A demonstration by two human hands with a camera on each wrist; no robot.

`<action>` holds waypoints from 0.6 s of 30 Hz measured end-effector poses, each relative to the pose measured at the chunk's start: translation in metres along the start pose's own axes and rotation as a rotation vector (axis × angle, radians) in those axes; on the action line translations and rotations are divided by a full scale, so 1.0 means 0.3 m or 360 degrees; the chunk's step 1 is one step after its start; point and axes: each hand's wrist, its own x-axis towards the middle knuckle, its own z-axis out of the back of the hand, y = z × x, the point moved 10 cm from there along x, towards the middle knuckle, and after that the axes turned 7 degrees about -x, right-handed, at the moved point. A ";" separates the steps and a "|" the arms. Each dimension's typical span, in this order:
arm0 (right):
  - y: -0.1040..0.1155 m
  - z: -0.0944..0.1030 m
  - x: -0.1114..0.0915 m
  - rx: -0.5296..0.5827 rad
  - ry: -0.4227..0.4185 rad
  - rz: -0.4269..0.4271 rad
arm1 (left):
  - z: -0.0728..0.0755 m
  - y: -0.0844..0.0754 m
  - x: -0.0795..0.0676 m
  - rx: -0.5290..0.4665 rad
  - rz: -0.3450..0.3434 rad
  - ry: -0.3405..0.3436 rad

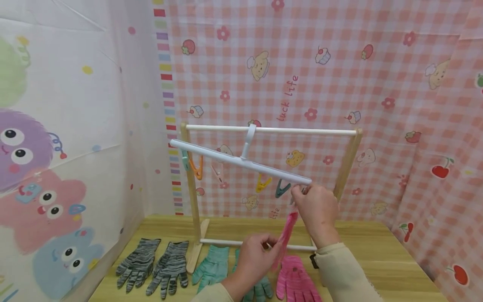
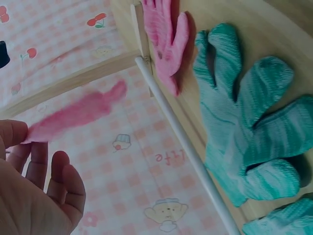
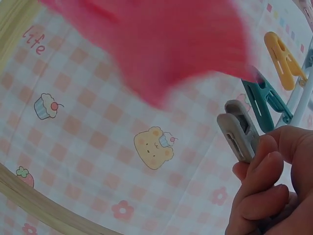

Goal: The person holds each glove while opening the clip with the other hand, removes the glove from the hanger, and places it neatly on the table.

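In the head view my left hand (image 1: pixel 256 256) pinches a pink glove (image 1: pixel 289 228) between thumb and fingers. The glove hangs in the air and is blurred in the right wrist view. My right hand (image 1: pixel 318 209) is at the lower right end of a white hanger bar (image 1: pixel 226 158), gripping a grey clothespin (image 3: pixel 238 129) with curled fingers that hide its upper end. Beside it on the bar hang a dark teal clothespin (image 1: pixel 282 188) and a yellow clothespin (image 1: pixel 263 183). The hanger tilts down to the right from its hook (image 1: pixel 248 140).
The hook hangs on the white top rod (image 1: pixel 302 131) of a wooden-sided rack (image 1: pixel 349 161). Further left are pink, orange (image 1: pixel 196 167) and green clothespins. On the table (image 1: pixel 377 247) lie grey striped gloves (image 1: pixel 170 264), green gloves (image 1: pixel 213 264) and another pink glove (image 1: pixel 296 279).
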 end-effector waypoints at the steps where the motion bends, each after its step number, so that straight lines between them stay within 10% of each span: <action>1: -0.001 0.002 0.001 -0.0001 -0.0010 0.0000 | 0.000 0.006 -0.002 0.0000 0.0015 0.0012; 18: -0.049 -0.015 0.017 -0.0021 0.0104 -0.0128 | -0.003 0.091 -0.024 -0.0339 0.0343 0.0121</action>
